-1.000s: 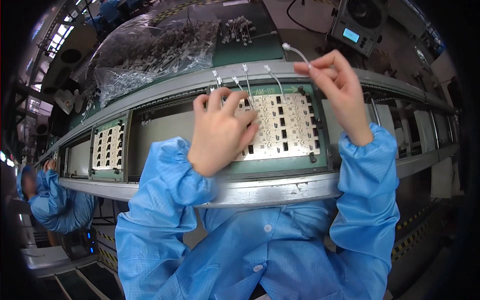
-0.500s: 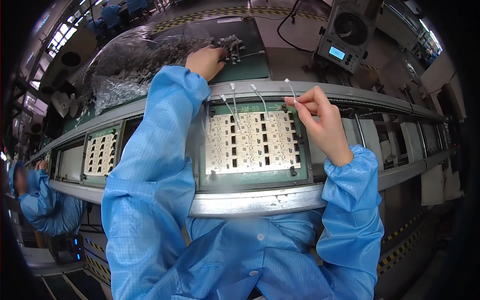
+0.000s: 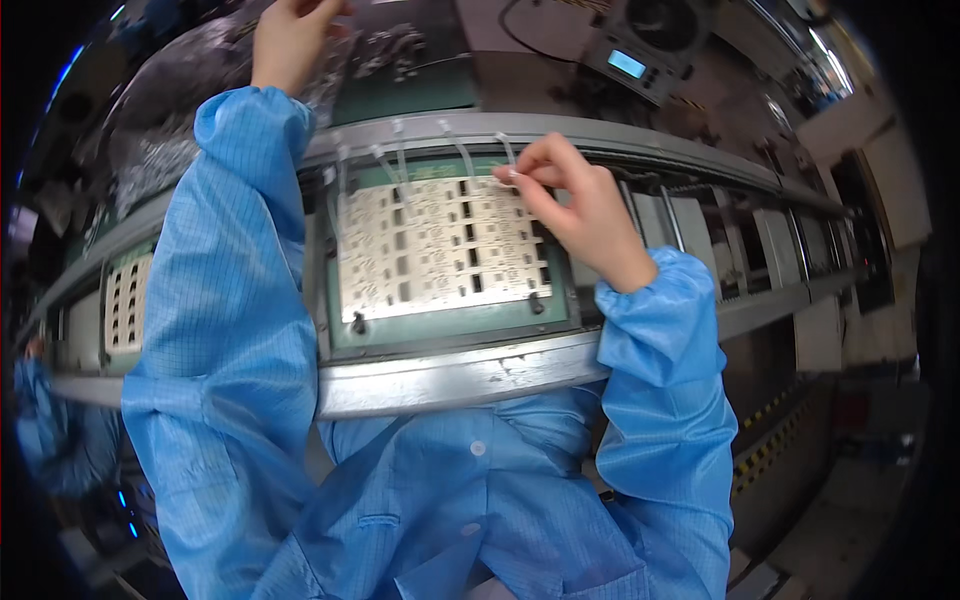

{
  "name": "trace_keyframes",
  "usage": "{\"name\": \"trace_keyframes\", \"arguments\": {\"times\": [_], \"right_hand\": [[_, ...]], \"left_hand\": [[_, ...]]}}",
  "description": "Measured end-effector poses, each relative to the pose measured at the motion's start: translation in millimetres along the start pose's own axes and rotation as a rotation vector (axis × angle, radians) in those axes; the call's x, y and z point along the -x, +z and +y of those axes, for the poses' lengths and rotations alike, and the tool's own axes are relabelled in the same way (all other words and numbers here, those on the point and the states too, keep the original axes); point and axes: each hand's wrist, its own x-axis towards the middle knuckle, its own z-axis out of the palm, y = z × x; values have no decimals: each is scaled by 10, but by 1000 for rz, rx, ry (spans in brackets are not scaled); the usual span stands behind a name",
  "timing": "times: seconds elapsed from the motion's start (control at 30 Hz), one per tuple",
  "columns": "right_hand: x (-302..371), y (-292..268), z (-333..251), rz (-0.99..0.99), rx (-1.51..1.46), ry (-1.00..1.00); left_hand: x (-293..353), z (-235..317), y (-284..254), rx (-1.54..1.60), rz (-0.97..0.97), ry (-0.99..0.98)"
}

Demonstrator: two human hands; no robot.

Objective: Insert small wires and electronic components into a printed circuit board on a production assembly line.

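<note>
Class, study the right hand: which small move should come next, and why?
Probably guide the white cable down to the cream circuit-board panel: the right hand pinches it near the panel's far-right corner, and similar cables reach over the far edge.

Bright blue sleeves [image 3: 228, 330] here, a fine grid running all through, pale blue buttons [image 3: 478, 448] on the matching blue coat [image 3: 525, 490], and look, cream boards [image 3: 430, 250] speckled with black blocks [image 3: 474, 257], a green tray [image 3: 450, 323], white wires [image 3: 462, 150], a silver-grey rail [image 3: 460, 387], a dark green mat [image 3: 410, 102], a pale blue screen [image 3: 627, 64] glowing, and there, tape [image 3: 772, 448] striped in yellow and black
</note>
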Motion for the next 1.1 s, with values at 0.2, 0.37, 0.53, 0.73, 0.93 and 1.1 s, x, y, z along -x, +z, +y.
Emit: {"name": "trace_keyframes", "arguments": {"times": [0.2,0.37,0.53,0.73,0.93,1.1], "right_hand": [[39,22,112,-110,325,-151],[42,167,159,-112,365,-117],[35,206,151,-63,395,-30],[28,114,106,-13,566,-267],[-28,437,284,-45,1058,-374],[24,391,337,67,855,-529]], "left_hand": [[1274,1184,-280,-545,-151,295],[1779,1345,-509,-779,-219,452],[1837,1314,-524,-746,-195,400],[1833,1330,-529,-670,-226,356],[1880,1225,-637,-616,-321,238],[1935,1018,-701,-596,-384,119]]}}
